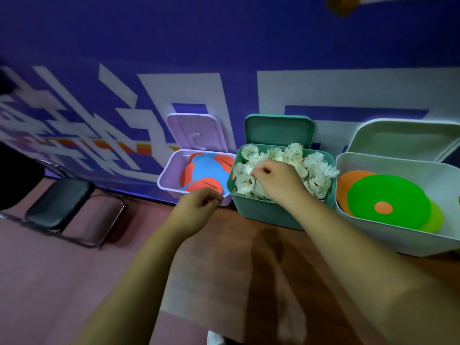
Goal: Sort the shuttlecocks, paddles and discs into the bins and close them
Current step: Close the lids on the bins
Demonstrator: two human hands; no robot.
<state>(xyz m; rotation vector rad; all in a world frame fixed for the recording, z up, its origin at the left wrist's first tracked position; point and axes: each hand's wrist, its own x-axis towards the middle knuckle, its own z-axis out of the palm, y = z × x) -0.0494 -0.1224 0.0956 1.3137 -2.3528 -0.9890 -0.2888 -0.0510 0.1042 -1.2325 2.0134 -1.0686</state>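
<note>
Nearest, the left hand (199, 202) hangs with fingers loosely curled, holding nothing I can see, at the front rim of the purple bin (171, 175). At one o'clock the right hand (273, 179) pinches one of the shuttlecocks (316, 168) heaped in the teal bin (263, 215). They look feather-light and crushable, so take the cork base, not the skirt. Paddles (206, 170) lie at eleven, discs (388, 197) at two. All lids (278, 130) stand open.
</note>
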